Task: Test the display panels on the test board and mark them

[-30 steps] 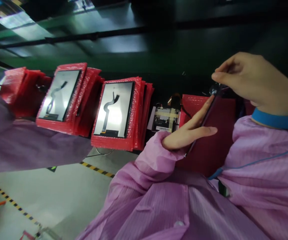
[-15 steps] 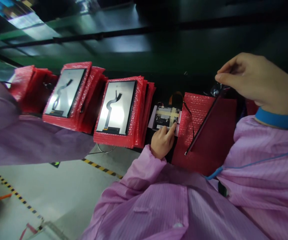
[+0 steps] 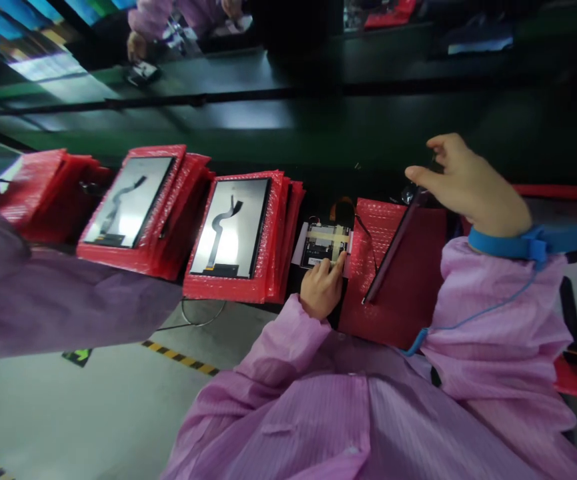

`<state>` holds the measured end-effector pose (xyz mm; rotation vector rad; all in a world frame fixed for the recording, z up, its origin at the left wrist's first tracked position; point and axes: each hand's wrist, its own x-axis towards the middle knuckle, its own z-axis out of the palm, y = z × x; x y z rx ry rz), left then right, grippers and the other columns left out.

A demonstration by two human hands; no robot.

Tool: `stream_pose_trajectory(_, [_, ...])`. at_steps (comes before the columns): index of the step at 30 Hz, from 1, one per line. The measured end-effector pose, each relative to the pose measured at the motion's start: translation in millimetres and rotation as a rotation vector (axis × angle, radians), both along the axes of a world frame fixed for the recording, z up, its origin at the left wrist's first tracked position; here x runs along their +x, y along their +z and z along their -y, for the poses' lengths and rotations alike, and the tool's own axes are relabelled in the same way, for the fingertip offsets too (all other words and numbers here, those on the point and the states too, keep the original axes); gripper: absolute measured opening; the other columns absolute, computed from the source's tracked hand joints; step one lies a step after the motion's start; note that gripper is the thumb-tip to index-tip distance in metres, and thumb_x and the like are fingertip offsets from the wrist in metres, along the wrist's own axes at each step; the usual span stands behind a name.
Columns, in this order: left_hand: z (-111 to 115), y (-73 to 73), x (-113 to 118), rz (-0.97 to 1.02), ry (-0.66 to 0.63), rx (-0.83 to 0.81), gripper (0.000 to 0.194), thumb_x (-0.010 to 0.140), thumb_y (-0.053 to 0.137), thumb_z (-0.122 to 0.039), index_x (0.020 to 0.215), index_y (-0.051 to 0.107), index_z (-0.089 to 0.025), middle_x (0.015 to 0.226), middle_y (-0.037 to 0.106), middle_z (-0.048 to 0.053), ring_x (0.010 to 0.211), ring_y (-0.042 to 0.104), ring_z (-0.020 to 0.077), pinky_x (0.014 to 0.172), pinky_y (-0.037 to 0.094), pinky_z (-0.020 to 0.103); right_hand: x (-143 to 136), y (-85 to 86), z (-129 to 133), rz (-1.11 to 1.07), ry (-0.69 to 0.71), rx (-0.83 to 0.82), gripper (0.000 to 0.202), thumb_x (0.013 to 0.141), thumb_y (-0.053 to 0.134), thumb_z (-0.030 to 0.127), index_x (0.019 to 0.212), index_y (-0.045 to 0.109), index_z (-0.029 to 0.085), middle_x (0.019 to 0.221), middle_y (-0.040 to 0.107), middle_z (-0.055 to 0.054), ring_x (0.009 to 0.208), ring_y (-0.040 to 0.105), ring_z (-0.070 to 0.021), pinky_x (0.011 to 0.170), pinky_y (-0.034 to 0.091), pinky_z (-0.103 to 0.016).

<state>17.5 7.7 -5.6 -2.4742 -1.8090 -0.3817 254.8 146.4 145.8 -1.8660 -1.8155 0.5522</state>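
Observation:
My left hand [image 3: 321, 288] rests at the lower edge of an opened electronic device [image 3: 324, 245] with dark parts and a strip of yellowish tape. Its index finger is stretched out onto the device's lower right corner; the other fingers are partly curled. To the right, a thin dark panel [image 3: 393, 250] is tilted up on edge over a red bubble-wrap sheet [image 3: 418, 280]. My right hand [image 3: 473, 187] is at the panel's upper end, thumb and index finger apart. Whether its thumb touches the panel is unclear. A thin dark cable [image 3: 363, 227] runs between device and panel.
Left of the device stand stacks of red bubble-wrap sleeves [image 3: 278, 247], with silvery display panels [image 3: 231, 227] and ribbon cables on top. Another person's sleeve [image 3: 83, 300] reaches in at left. A blue wrist strap [image 3: 501, 244] trails a cord. Across the bench, another person's hands are visible.
My right thumb and index finger have parted from a pinch. The dark panel shows more of its face now. My left index finger stays on the device, while the whole view has shifted.

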Motion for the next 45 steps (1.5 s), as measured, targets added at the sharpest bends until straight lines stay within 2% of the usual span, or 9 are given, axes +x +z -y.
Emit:
stream_pose_trajectory(7, [7,-2.2,2,0.094,-0.410,0.142,0.051,0.101,0.045,-0.042,0.140,0.053,-0.011,0.138,0.060,0.019,0.130,0.053,0.0328,0.112,0.038,0.054,9,19.0,45,0.128,-0.264,-0.112,0.048,0.088,0.055,0.013,0.136,0.051,0.008,0.118,0.066,-0.020,0.118,0.063,-0.0347,0.102,0.049,-0.052])
stream_pose_trajectory(12, [-3,-2.0,6,0.085,-0.412,0.013,0.054,0.100,0.046,-0.037,0.147,0.045,-0.009,0.145,0.056,0.020,0.140,0.046,0.0342,0.120,0.026,0.061,43,17.0,70,0.064,-0.348,0.008,0.050,0.089,0.057,0.017,0.139,0.052,0.017,0.119,0.066,-0.017,0.116,0.064,-0.0312,0.104,0.048,-0.049])
stream_pose_trajectory(20, [-27,-10.7,-3,0.308,-0.425,-0.060,0.057,0.093,0.030,-0.007,0.149,0.042,-0.009,0.139,0.061,0.018,0.139,0.049,0.0270,0.120,0.032,0.059,43,-53.2,49,-0.259,-0.309,-0.090,0.045,0.085,0.056,0.017,0.130,0.056,0.018,0.086,0.065,-0.003,0.076,0.064,-0.0196,0.079,0.054,-0.040])
stream_pose_trajectory(24, [-25,-8.7,-2,0.327,-0.416,-0.041,0.050,0.100,0.041,-0.026,0.147,0.043,-0.009,0.136,0.062,0.019,0.137,0.049,0.0294,0.120,0.031,0.059,39,-84.7,41,-0.182,-0.263,-0.134,0.040,0.082,0.057,0.017,0.122,0.059,0.017,0.091,0.067,-0.008,0.086,0.065,-0.0245,0.085,0.054,-0.045])
stream_pose_trajectory(27, [-23,-3.9,4,0.240,-0.412,-0.033,0.048,0.099,0.050,-0.036,0.141,0.051,-0.013,0.139,0.060,0.018,0.136,0.049,0.0323,0.119,0.031,0.061,28,-84.9,49,0.080,-0.279,-0.043,0.034,0.084,0.059,0.022,0.116,0.062,0.012,0.110,0.065,-0.019,0.109,0.061,-0.0352,0.096,0.048,-0.057])
stream_pose_trajectory(31, [-23,6.4,6,0.227,-0.394,0.050,0.030,0.096,0.054,-0.031,0.120,0.066,-0.017,0.123,0.067,0.014,0.123,0.057,0.0303,0.113,0.039,0.058,-9,-78.6,58,0.048,0.041,0.122,0.025,0.093,0.051,0.031,0.102,0.067,0.014,0.115,0.065,-0.019,0.116,0.058,-0.0337,0.104,0.042,-0.056])
stream_pose_trajectory(35, [-36,23.3,5,0.361,-0.249,0.244,0.020,0.096,0.048,-0.021,0.093,0.067,-0.018,0.091,0.067,0.010,0.092,0.062,0.0236,0.092,0.051,0.045,-41,-91.6,56,-0.299,0.442,-0.023,0.022,0.094,0.052,0.032,0.092,0.069,0.018,0.105,0.070,-0.010,0.103,0.063,-0.0235,0.100,0.047,-0.044])
stream_pose_trajectory(40, [-67,29.8,5,0.329,-0.186,0.245,0.026,0.099,0.044,-0.027,0.111,0.065,-0.018,0.123,0.063,0.012,0.123,0.051,0.0281,0.110,0.040,0.051,-47,-105.6,57,-0.372,0.502,-0.059,0.012,0.089,0.057,0.025,0.086,0.067,0.020,0.106,0.069,-0.007,0.100,0.064,-0.0189,0.094,0.050,-0.037])
stream_pose_trajectory(45, [-77,16.4,2,0.315,-0.304,0.178,0.030,0.101,0.039,-0.025,0.085,0.064,-0.020,0.099,0.064,0.007,0.106,0.055,0.0228,0.116,0.033,0.052,-48,-107.9,62,-0.328,0.496,-0.045,0.011,0.085,0.056,0.019,0.075,0.061,0.020,0.105,0.069,-0.008,0.101,0.062,-0.0202,0.095,0.047,-0.040])
